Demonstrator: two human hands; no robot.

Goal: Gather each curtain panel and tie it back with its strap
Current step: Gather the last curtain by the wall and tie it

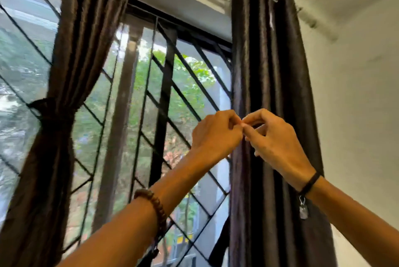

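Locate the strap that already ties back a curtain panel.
In the head view the strap sits at the left, wrapped round the gathered left curtain panel, with the window grille behind it and to its right.

Left panel tied — right panel loose

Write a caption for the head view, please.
Left hand and right hand meet at the right curtain panel; left curtain panel tied back.

No readable text or labels show anywhere.
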